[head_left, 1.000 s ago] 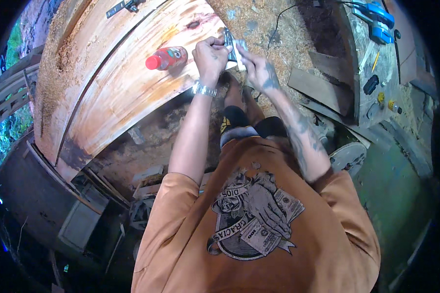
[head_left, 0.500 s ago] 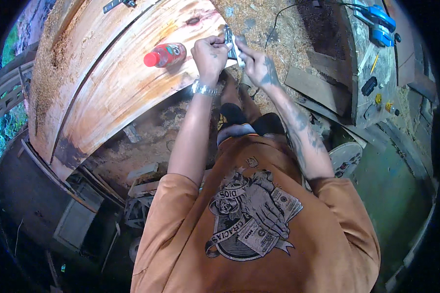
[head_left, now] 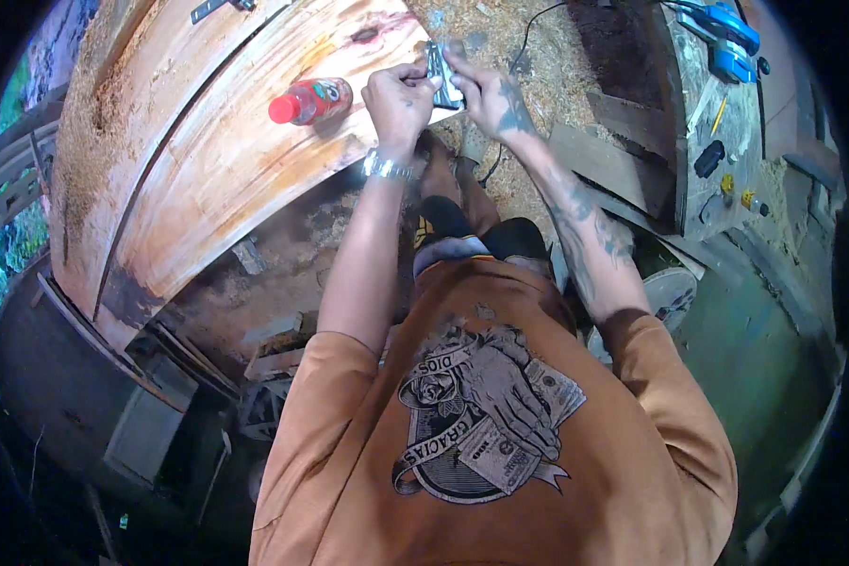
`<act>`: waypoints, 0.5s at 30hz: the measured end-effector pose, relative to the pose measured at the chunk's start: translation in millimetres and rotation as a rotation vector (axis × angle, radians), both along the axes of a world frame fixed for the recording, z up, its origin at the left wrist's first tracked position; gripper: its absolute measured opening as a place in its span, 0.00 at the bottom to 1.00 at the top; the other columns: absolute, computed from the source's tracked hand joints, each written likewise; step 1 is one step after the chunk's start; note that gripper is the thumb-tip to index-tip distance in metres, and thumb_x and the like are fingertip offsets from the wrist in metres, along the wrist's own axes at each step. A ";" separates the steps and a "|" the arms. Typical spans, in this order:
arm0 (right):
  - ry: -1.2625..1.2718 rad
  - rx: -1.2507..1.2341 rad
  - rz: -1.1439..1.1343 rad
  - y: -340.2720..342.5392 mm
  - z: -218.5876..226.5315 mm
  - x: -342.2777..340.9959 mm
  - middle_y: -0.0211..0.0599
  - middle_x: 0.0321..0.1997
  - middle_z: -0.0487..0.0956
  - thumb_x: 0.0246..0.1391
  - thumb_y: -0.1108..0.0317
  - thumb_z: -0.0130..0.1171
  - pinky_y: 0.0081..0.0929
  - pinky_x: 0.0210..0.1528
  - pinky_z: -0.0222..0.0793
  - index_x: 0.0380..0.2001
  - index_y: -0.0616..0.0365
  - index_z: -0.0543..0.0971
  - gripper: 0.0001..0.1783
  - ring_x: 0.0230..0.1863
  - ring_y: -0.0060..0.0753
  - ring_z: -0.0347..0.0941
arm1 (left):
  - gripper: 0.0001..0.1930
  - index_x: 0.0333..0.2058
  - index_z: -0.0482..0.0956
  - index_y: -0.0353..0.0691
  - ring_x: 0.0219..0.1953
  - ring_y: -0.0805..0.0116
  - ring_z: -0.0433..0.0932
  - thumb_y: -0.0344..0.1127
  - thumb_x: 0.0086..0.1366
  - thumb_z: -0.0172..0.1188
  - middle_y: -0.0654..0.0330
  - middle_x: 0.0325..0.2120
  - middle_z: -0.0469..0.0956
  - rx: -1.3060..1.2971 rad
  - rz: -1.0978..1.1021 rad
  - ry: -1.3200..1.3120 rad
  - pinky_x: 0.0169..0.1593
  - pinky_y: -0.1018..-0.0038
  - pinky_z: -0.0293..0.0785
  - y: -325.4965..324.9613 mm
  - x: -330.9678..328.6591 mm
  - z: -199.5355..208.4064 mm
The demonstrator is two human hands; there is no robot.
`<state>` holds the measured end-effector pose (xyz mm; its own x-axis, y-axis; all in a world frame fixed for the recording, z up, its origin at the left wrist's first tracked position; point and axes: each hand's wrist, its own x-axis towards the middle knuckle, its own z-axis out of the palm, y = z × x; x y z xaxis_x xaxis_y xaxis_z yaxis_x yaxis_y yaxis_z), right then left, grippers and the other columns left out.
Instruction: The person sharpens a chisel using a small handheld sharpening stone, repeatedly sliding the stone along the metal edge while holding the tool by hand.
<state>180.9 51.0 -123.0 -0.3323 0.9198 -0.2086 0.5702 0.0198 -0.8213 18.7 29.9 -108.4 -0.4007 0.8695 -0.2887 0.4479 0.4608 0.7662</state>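
Observation:
My left hand (head_left: pixel 398 106) is closed on a narrow, dark metal piece (head_left: pixel 435 64) at the near right corner of the wooden slab (head_left: pixel 255 160). My right hand (head_left: pixel 489 99) is closed at the piece's other side, where a pale, shiny surface shows between the hands. Its exact kind is too small to make out, and the fingers partly cover it. Left of my left hand, a red-capped bottle (head_left: pixel 321 100) with a red label lies on its side on the slab.
A dark tool (head_left: pixel 219 9) lies at the slab's far edge. On the right, a bench (head_left: pixel 703 203) carries a blue power tool (head_left: pixel 731 47), a yellow pencil (head_left: pixel 719 115) and small yellow items. A black cord (head_left: pixel 526 52) crosses the sawdust-strewn ground. Loose boards (head_left: pixel 604 170) lie by the bench.
My right hand has shifted up and slightly left along the metal piece, which shows more pale surface now. The whole view has shifted slightly. My left hand keeps its hold.

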 end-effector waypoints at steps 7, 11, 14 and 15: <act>0.001 0.068 0.003 -2.2 -5.8 4.5 0.54 0.45 0.81 0.62 0.69 0.55 0.39 0.47 0.77 0.60 0.44 0.78 0.23 0.43 0.54 0.82 | 0.10 0.30 0.87 0.29 0.23 0.63 0.84 0.29 0.50 0.72 0.47 0.21 0.84 0.001 0.037 -0.042 0.33 0.70 0.78 5.5 4.8 1.1; 0.002 0.117 0.012 2.0 6.0 2.3 0.54 0.43 0.82 0.61 0.72 0.55 0.39 0.46 0.77 0.59 0.46 0.78 0.23 0.42 0.55 0.82 | 0.11 0.31 0.87 0.29 0.23 0.65 0.83 0.30 0.50 0.73 0.49 0.21 0.84 0.017 0.034 -0.029 0.33 0.70 0.77 1.8 0.8 -1.7; 0.019 0.042 0.078 -36.2 19.0 15.0 0.55 0.45 0.81 0.62 0.70 0.54 0.41 0.48 0.77 0.59 0.47 0.78 0.22 0.44 0.57 0.81 | 0.12 0.35 0.87 0.31 0.23 0.75 0.81 0.32 0.54 0.74 0.56 0.23 0.85 -0.036 0.025 -0.023 0.30 0.75 0.77 -0.3 -3.4 -11.4; 0.021 0.041 0.082 -27.7 20.0 11.5 0.55 0.45 0.81 0.62 0.70 0.54 0.41 0.48 0.77 0.59 0.47 0.78 0.22 0.44 0.57 0.81 | 0.12 0.35 0.87 0.31 0.23 0.75 0.81 0.32 0.54 0.74 0.56 0.23 0.85 -0.037 0.029 -0.022 0.30 0.75 0.77 2.3 -2.8 -6.8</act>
<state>192.4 23.3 -103.0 -0.4111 0.8967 -0.1640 0.5482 0.0994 -0.8304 15.9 32.3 -115.2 -0.4187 0.8463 -0.3293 0.4175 0.5014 0.7578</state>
